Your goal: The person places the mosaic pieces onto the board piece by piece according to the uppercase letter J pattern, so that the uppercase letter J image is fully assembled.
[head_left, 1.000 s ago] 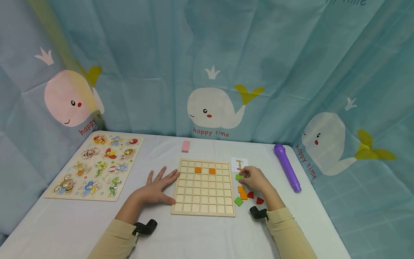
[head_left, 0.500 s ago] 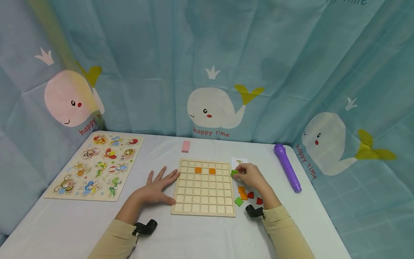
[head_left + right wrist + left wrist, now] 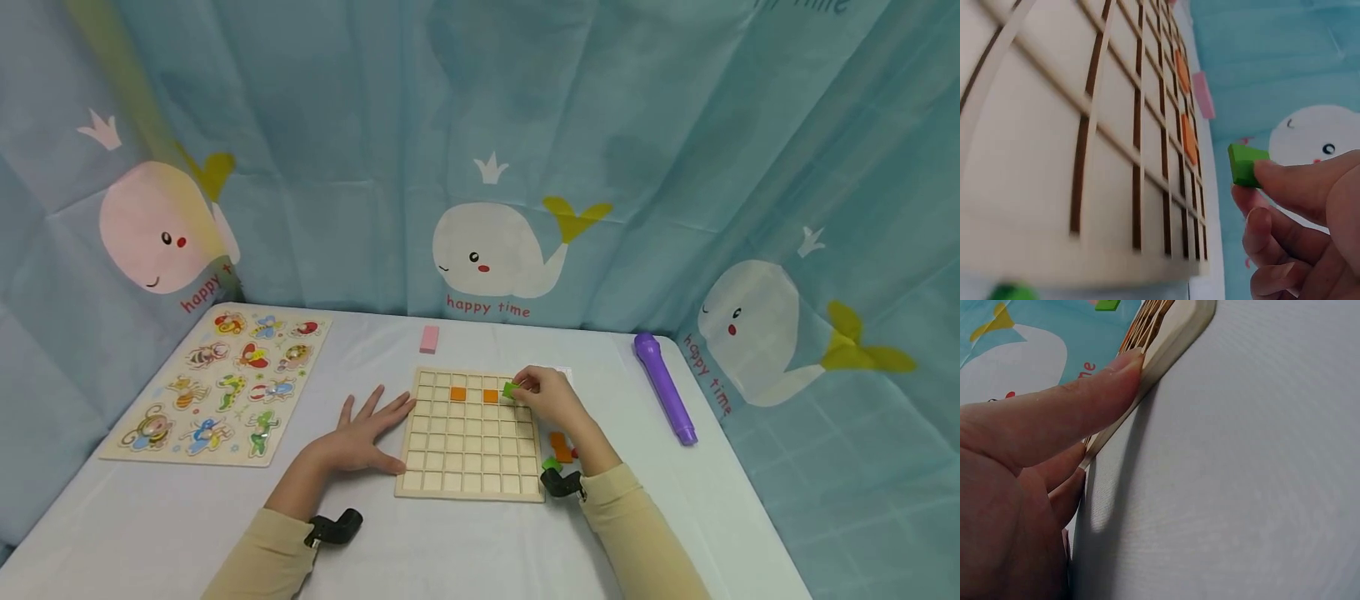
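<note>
Right wrist view: green tile pinched clear of the slatted board

The right grip (image 3: 551, 396) is narrow, its thumb and fingertips pinching a green tile (image 3: 1244, 164). From the head view, that tile is over the upper right of the board (image 3: 463, 446), just right of the nearer of two orange tiles (image 3: 491, 396). Which cell lies under it cannot be told.

The left grip (image 3: 356, 442) is wide, fingers spread along the board's left edge, thumb touching the frame.

Likeliest trouble, I'd judge, is a crooked landing: if the green tile came down askew, a corner could ride up on a slat. A loose pinch could let it twist or drop into the wrong cell. Knuckles carried too low might nudge the neighbouring orange tile.

Near the board's right edge, the black wrist camera (image 3: 561, 483) overlaps a spare green tile (image 3: 551, 463) in view; contact is unclear, but a low forearm could sweep it or the orange pieces (image 3: 560, 447) along the counter (image 3: 427, 550). Should the left grip ease off, the board might slide.
</note>
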Motion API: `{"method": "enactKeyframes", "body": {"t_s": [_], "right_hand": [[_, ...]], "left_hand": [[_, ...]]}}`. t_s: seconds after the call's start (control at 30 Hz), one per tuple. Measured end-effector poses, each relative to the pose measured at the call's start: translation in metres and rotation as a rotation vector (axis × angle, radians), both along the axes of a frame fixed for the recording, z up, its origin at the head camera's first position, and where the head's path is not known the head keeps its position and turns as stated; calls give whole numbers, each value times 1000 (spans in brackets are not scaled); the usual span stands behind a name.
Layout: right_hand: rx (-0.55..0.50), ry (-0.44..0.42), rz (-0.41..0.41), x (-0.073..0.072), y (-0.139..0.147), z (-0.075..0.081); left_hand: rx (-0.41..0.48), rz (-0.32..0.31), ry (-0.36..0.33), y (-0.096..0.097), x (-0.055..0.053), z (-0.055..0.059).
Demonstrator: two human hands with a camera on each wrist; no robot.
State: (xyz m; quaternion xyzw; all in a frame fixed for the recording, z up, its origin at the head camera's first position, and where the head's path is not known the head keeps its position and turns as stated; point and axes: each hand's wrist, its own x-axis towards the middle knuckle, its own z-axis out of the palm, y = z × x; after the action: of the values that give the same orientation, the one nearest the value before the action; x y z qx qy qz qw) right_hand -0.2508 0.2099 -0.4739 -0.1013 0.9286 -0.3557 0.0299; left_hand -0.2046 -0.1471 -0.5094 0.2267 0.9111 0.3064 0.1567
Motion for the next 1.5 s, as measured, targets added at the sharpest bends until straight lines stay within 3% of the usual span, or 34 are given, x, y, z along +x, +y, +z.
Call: {"method": "enactKeyframes", "body": {"t_s": [0.23,0.43,0.73,1.27,1.5], "right_hand": [[-19,7,62,-10,-17,-6],[-36,24,64,-18,-30,-18],[-25,23,88,-24,-47,-20],[63,14,157,-23,-55,-19],[14,-21,149,-17,-49,-9]], "left_hand": [[-7,3,7,-2,-1,0],[5,2,7,-1,-1,-1],[-3,10,5,-1,-1,-3],[-5,10,-1,-2,-1,-3],[5,4,-8,0,-1,-3]]}}
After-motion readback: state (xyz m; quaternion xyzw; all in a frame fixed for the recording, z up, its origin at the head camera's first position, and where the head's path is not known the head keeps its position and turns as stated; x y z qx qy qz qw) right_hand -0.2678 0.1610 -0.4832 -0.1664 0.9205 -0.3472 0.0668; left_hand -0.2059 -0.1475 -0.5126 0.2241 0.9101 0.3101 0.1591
